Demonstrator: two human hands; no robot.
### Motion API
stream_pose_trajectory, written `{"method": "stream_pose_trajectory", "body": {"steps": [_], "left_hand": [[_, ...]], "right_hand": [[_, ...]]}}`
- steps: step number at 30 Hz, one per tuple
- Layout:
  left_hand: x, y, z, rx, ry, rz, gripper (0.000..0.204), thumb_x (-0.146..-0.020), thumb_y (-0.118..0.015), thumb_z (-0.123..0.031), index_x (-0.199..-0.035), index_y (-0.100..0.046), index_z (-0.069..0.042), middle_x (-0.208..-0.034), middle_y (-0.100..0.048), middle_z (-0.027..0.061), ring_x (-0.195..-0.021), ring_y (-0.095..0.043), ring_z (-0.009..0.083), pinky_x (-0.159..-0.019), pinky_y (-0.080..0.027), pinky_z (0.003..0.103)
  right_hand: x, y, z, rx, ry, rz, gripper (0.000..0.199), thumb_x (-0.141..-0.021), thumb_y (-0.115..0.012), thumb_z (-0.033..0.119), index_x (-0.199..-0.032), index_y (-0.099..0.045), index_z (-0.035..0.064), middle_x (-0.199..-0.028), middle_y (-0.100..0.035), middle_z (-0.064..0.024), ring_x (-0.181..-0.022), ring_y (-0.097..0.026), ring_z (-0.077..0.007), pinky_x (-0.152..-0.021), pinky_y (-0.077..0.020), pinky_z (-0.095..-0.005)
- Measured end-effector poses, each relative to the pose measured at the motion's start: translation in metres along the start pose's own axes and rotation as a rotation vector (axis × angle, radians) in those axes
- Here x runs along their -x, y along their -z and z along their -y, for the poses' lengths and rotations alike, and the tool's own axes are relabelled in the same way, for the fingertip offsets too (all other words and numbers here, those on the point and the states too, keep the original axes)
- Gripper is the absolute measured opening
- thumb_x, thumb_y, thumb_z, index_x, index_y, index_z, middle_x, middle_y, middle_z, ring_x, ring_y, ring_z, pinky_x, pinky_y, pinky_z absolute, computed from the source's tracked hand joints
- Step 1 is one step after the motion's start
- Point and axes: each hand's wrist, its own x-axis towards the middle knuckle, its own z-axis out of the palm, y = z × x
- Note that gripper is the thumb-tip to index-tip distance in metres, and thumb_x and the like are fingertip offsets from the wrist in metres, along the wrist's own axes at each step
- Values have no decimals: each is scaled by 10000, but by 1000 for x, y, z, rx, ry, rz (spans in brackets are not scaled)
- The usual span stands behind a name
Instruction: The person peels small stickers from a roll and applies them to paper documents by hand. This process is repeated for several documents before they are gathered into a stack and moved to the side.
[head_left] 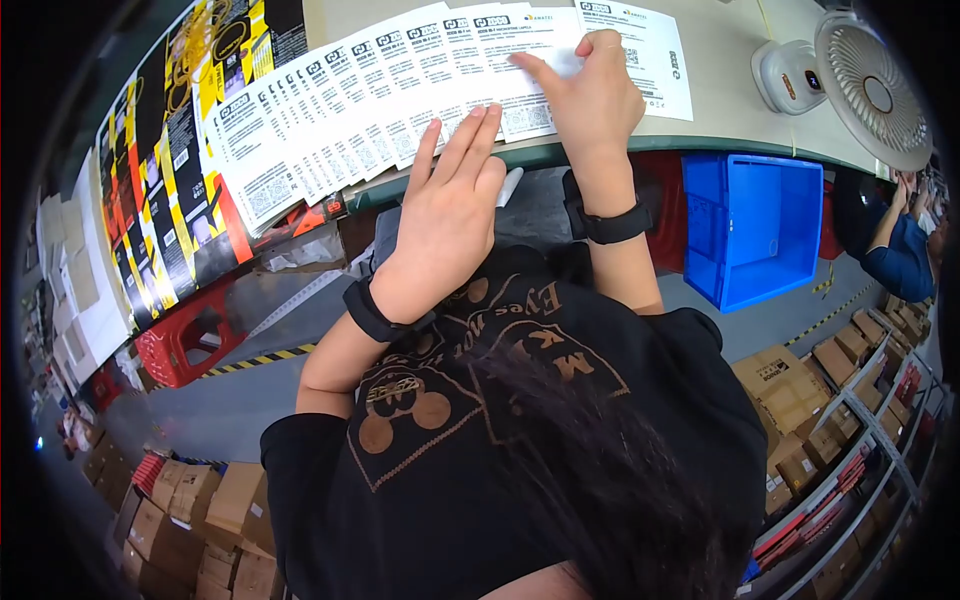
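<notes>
Beige tabletop (722,70): white printed sheets (400,95) lie overlapped on it — row's long axis left-to-right, headings facing away from the person. Left hand (445,215) over near edges, fingers slightly spread; right hand (598,100) thumb extended, fingers curled — pinch indeterminable.

Through the head camera I see the left hand (440,230), stretched flat, at the near edge of overlapping white printed sheets (345,120), the right hand (598,105) over them further right, a small white fan (875,95) on the table (720,60), and a blue crate (705,225) beside the table.
</notes>
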Motion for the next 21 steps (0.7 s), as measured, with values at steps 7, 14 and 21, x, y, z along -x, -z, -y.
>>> {"method": "stream_pose_trajectory", "body": {"steps": [7,14,21], "left_hand": [[1,0,0,28,1,-44,100,-711,-494,-1,-811,-495,9,-1322,-409,188,-1245,-363,305,-1053,-247,427],[3,1,5,45,-13,-67,124,-708,-496,5,-830,-494,26,-1303,-420,215,-1244,-363,329,-1046,-269,406],[-4,16,11,445,-13,-175,152,-709,-492,10,-861,-501,10,-1264,-461,202,-1218,-400,322,-1016,-302,402]], "right_hand": [[7,5,-2,-373,184,-20,356,-828,-596,340,-1012,-491,54,-976,-566,-131,-903,-567,-272,-786,-428,-362],[17,23,-20,-161,598,240,427,-875,-514,304,-1224,-465,64,-1253,-491,-145,-1207,-422,-299,-1059,-188,-450],[3,52,-38,-414,461,158,399,-837,-586,218,-1195,-497,66,-1229,-517,-128,-1143,-478,-283,-1048,-236,-424]]}}
